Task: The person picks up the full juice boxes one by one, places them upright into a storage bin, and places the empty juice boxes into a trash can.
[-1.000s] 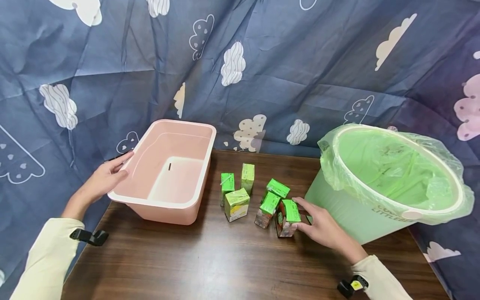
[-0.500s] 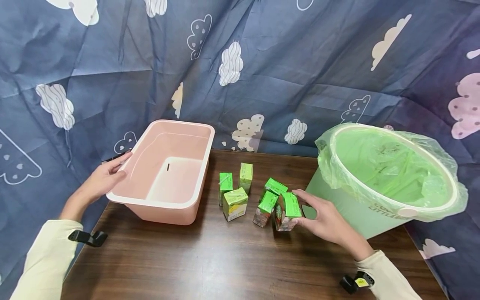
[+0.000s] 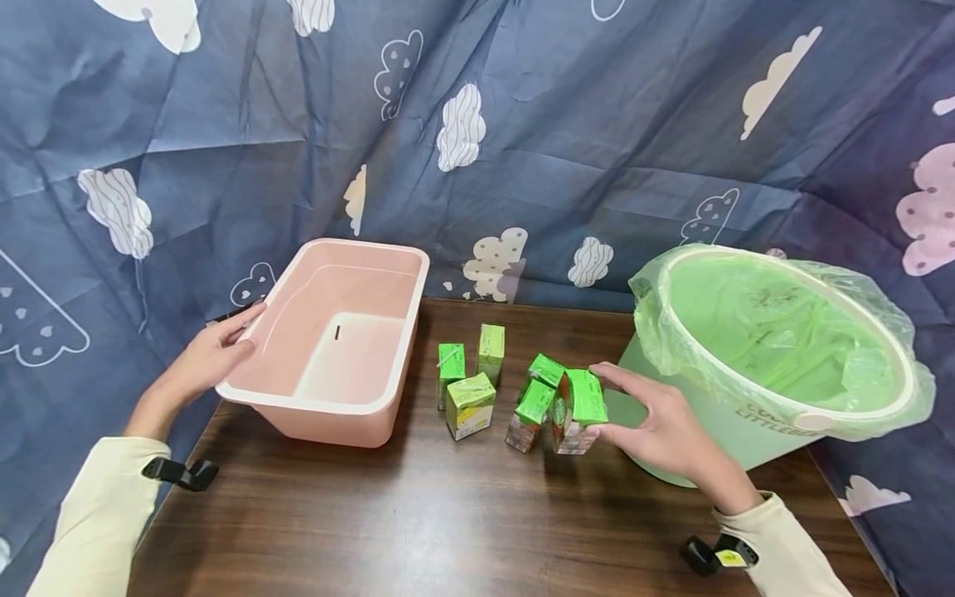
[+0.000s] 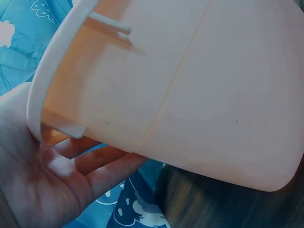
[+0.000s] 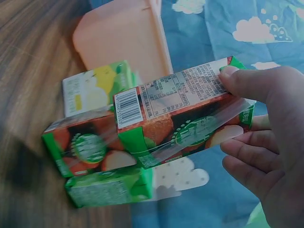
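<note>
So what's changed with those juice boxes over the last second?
The right hand, pinching a red-and-green juice box, has raised it off the table. The other five boxes, pink basin and green bin stayed put; the left hand still holds the basin.

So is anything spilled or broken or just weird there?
Nothing looks spilled or broken. The bag bunches loosely around the bin, a bit messy but probably harmless. One box is angled differently from the others, likely because the right hand is pinching it.
</note>
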Demonstrator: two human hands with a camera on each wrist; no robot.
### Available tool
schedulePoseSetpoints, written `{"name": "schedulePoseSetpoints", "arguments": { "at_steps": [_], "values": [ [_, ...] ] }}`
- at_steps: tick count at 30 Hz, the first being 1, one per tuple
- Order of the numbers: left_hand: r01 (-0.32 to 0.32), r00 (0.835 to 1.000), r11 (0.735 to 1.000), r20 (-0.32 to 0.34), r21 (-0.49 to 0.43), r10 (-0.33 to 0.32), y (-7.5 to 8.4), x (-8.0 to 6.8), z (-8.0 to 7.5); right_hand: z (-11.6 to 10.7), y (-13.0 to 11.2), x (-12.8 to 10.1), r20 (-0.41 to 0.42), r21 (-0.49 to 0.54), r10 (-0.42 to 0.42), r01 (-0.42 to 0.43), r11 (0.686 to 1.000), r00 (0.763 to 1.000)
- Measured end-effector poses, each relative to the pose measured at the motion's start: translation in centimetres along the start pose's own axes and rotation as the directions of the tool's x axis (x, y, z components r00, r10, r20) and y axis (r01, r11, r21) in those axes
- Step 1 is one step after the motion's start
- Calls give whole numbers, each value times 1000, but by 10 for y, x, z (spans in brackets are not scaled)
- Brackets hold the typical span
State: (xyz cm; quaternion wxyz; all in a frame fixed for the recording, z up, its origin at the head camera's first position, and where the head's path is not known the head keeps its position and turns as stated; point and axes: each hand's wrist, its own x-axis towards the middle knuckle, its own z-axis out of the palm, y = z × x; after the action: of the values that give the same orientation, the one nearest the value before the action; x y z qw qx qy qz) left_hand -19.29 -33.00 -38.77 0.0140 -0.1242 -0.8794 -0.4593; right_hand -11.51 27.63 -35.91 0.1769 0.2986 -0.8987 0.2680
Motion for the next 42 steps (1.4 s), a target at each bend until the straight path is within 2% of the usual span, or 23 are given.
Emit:
{"name": "schedulePoseSetpoints", "arguments": {
  "at_steps": [6,12,22,29,36,42],
  "values": [
    [2,1000,997,-30,74,0,-3,2,2,-8,-7,12,-65,68,-106,111,991,992],
    [15,998,992,-66,127,-7,-4,3,3,-12,-19,22,-76,102,-92,100,990,993],
    [13,998,992,-66,124,-5,-3,1,3,-14,-37,43,-80,101,-63,72,992,995],
    [-5,999,992,-53,125,12,-2,3,2,-15,-45,62,-111,101,-105,117,988,988],
    [8,999,995,-46,102,-4,0,4,2,-11,-49,82,-158,150,-170,193,970,973],
    [6,999,997,-40,75,-3,-1,-2,2,-1,-52,90,-152,222,-177,208,953,972]
  ]
}}
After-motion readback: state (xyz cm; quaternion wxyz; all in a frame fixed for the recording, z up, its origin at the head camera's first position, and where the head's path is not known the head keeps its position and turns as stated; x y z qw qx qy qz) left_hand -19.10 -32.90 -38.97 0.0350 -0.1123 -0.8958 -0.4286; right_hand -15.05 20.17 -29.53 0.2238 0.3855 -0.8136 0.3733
